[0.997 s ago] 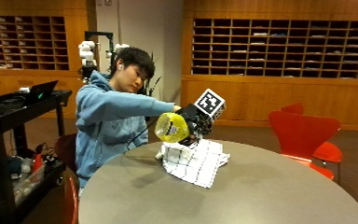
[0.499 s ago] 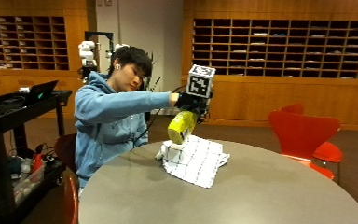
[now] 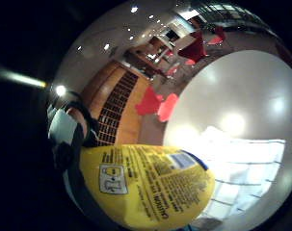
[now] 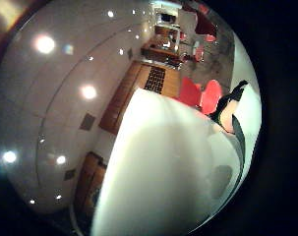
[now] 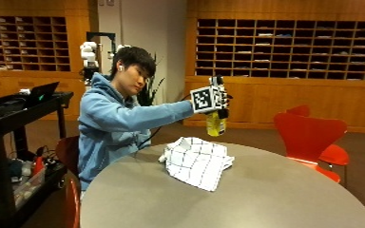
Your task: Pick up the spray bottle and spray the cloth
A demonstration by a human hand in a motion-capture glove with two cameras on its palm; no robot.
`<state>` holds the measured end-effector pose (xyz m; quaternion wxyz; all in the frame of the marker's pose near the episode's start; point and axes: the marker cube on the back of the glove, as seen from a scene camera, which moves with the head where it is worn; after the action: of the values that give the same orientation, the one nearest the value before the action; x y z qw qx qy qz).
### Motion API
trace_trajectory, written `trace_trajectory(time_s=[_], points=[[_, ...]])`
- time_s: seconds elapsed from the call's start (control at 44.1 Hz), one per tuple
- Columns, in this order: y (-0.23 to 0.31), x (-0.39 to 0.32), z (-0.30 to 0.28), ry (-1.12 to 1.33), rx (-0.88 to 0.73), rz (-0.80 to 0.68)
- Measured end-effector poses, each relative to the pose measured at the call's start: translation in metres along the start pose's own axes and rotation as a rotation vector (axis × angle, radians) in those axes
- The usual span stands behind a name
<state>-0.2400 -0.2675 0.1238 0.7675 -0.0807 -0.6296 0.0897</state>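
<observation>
Change: since half a second earlier the hand (image 5: 219, 100) had risen, carrying the spray bottle (image 5: 216, 123) from just above the cloth (image 5: 197, 160) to chest height, well clear of it.
Tabletop: the round grey tabletop (image 5: 283, 199) carried the cloth near the person's edge.
Person: a person in a blue hoodie (image 5: 116, 126) sat at the tabletop, right arm stretched forward.
Chair: a red chair (image 5: 310, 137) stood beside the tabletop, opposite the person.
Cloth: the white checked cloth lay crumpled on the tabletop, below the bottle and apart from it; the little finger side palm view showed it (image 3: 242, 168) under the bottle.
Bottle: the yellow spray bottle hung upright in the air above the tabletop; its printed label (image 3: 150, 183) filled much of the little finger side palm view.
Hand: the gloved right hand was wrapped round the top of the bottle, holding it up.
</observation>
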Motion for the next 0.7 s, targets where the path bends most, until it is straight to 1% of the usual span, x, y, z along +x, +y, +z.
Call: trace_trajectory(time_s=[0.091,0.204,0.476,0.521,0.612,0.702], points=[[-0.002,0.016,0.029,-0.032,0.032,0.01],[0.003,0.037,0.068,-0.048,0.022,0.04],[-0.01,0.083,0.117,-0.072,0.023,0.093],[-0.011,0.087,0.122,-0.073,0.004,0.095],[0.003,0.097,0.133,-0.044,-0.122,0.092],[-0.013,0.106,0.142,-0.022,-0.039,0.091]])
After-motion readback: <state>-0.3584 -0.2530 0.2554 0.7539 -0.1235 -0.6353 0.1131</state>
